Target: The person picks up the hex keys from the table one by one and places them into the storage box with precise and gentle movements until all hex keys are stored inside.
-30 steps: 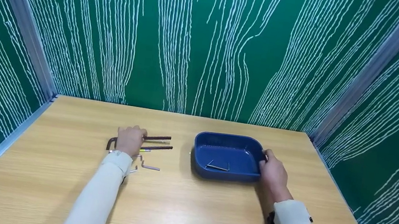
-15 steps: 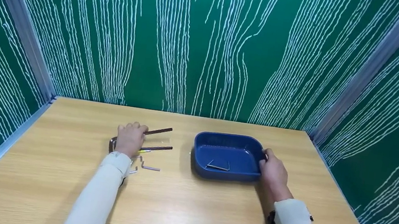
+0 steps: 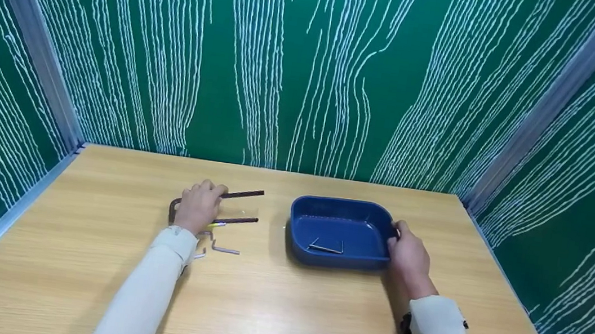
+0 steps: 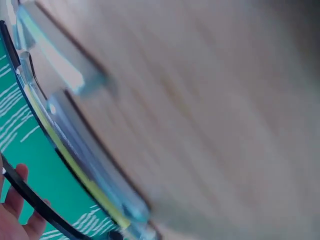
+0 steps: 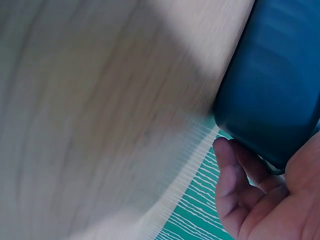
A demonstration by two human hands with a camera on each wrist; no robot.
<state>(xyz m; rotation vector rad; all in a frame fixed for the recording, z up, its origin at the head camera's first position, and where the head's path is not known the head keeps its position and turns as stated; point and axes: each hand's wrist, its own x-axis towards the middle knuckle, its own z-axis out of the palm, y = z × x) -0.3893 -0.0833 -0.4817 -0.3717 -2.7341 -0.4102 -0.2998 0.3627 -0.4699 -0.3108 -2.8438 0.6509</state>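
Note:
A long dark hex key [image 3: 244, 194] is held in my left hand [image 3: 198, 207], its long arm pointing right and its bent end showing left of the hand. In the left wrist view fingers curl round this dark hex key [image 4: 35, 201], raised off the table. A second dark hex key [image 3: 238, 220] lies just in front, partly hidden by the hand. Nearer me are a yellow-marked piece [image 3: 216, 225] and smaller silver hex keys [image 3: 226, 251]. My right hand [image 3: 410, 260] grips the right end of a blue tray [image 3: 342, 261], which holds thin hex keys [image 3: 326, 249].
The wooden table [image 3: 279, 312] meets a green wall [image 3: 308, 77] with white wavy lines at the back. More green panels stand at both sides, with metal posts [image 3: 554, 108] in the corners.
My left hand has lifted the dark hex key away from the second one and shifted slightly right, with the key tilting upward. The right hand and tray stay where they were.

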